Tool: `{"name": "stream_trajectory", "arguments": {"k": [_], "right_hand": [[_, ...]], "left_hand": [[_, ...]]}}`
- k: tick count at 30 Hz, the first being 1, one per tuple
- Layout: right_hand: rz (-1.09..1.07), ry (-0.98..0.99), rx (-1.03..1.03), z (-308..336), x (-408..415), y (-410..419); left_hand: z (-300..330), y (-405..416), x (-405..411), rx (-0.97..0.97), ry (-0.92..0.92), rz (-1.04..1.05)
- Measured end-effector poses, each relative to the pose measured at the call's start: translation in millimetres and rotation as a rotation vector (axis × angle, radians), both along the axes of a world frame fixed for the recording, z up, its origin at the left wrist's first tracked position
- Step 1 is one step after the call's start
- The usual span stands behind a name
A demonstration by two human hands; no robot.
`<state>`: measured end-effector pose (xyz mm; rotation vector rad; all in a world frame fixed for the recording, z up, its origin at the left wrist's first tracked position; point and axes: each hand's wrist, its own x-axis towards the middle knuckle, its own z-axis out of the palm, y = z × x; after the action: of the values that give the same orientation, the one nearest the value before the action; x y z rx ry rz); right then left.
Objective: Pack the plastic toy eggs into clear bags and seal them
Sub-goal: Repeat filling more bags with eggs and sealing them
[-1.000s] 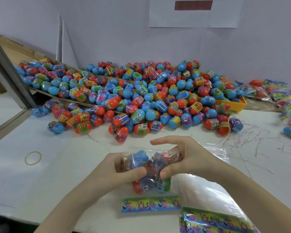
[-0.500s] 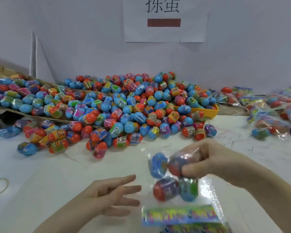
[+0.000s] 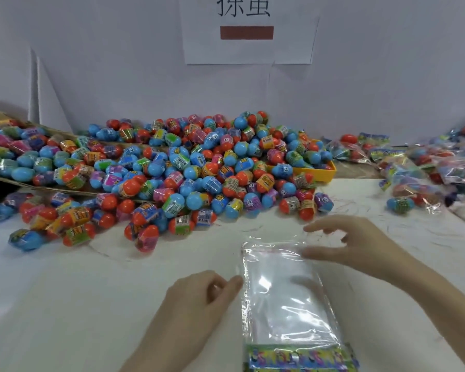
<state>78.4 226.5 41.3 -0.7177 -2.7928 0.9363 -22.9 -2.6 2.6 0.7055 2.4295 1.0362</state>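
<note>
Starting a fresh empty clear bag lying flat on the table; left hand touching its edge, right hand hovering spread, holding nothing. Filled bags piling right; egg heap waiting behind.

A pale grey-white wall is seen behind the white tabletop, and the whole place is lit evenly and softly. A white paper sheet with dark characters and a brown-red bar is fixed on the wall above the far edge of the tabletop. Thin coloured scribble marks are seen on the tabletop near its right edge.
</note>
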Motion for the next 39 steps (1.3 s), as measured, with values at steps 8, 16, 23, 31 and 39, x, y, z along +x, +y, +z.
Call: {"name": "stream_trajectory", "arguments": {"k": [8,16,23,31,39], "right_hand": [[-0.117,-0.084,0.009,-30.7,-12.4,-8.6],[-0.104,0.205,-0.103,-20.1,-12.9,-13.0],[0.099,0.366,-0.637,34.5,-12.4,-28.3],[0.19,0.486,-0.732,59.9,-10.3,-50.1],[0.301,0.23,-0.82,48.3,-2.8,-64.8]], "left_hand": [[-3.1,39.8,6.6,-0.24,0.245,-0.029],[2.9,29.3,20.0,0.213,0.203,0.15],[40.7,17.0,9.6,0.569,-0.215,0.036],[76.6,14.2,10.3,0.708,-0.412,-0.115],[73.2,11.0,13.6,0.824,-0.356,-0.005]]}}
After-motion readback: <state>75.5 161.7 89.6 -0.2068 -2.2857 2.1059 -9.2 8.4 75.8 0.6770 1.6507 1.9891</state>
